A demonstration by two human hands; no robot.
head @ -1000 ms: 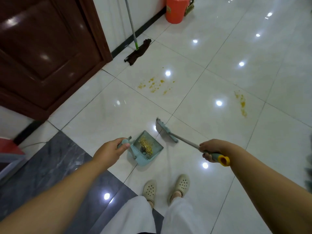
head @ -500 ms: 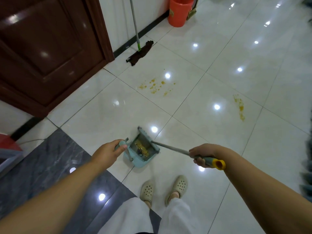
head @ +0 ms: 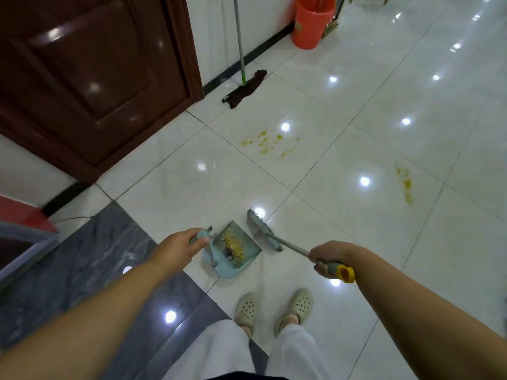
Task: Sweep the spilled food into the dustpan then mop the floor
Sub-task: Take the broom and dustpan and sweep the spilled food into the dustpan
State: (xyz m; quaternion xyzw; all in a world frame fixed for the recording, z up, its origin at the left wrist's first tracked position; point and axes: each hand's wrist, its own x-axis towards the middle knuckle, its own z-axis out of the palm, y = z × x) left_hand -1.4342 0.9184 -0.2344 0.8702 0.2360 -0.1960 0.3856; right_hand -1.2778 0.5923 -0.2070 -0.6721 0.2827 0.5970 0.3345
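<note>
A light blue dustpan point(head: 248, 257) sits on the white tiles just ahead of my feet, with yellow food crumbs point(head: 232, 244) piled inside. My left hand point(head: 178, 248) grips its handle. My right hand point(head: 330, 256) holds the grey broom handle near its yellow end; the broom head point(head: 260, 230) rests on the floor beside the pan's right edge. Yellow food smears point(head: 267, 142) lie on a tile further ahead, and a second streak point(head: 405, 183) lies to the right. A mop point(head: 245, 89) with a dark cloth head leans against the wall.
A dark wooden door point(head: 90, 69) fills the upper left. An orange bucket point(head: 311, 23) stands by the wall at the top. Dark grey marble flooring point(head: 90, 259) lies to my left, next to a red and grey object point(head: 22, 229) at the left edge.
The broom head was inside the dustpan half a second ago; it has swung back out to the pan's right side. My left hand keeps holding the dustpan in place.
</note>
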